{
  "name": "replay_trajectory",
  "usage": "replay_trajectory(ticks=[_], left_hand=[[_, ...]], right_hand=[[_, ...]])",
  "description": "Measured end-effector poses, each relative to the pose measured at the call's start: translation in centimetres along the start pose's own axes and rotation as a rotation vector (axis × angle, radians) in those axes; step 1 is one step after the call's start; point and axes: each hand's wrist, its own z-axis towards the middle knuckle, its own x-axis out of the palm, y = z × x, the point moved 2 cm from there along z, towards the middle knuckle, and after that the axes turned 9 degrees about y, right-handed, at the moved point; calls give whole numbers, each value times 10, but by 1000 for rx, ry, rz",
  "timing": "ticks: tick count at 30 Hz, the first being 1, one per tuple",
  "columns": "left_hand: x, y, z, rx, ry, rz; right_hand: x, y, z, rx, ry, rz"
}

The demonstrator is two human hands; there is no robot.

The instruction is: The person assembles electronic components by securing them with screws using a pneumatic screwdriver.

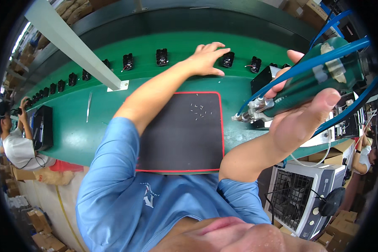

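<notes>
Spread-fingered, the left hand [208, 59] reaches over the belt [189, 52], its thumb and fingertips at a black part [227, 60]; whether they touch it cannot be told. Small and blocky, that part stands on the belt in a row of similar ones, and shows paler spots on its dark face. A neighbouring part [127, 62] has a short red wire.

The right hand [298, 122] loosely holds a green cylindrical tool [311, 82], tilted, with a metal nozzle and a blue hose [344, 50]; the thumb is stretched out.

Tiny white bits [200, 111] lie on the red-edged mat [176, 138]. At left, near a co-worker [19, 145], stands a black bin [46, 130], its contents too dark to tell.
</notes>
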Motion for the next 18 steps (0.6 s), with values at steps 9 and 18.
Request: replay_trajectory(ticks=[9,18], left_hand=[[25,4,28,-125,-55,-258],[-34,-106,-196,-12,70,-403]], right_hand=[[0,4,-3,-27,-28,-2],[24,-4,-2,35,54,-31]])
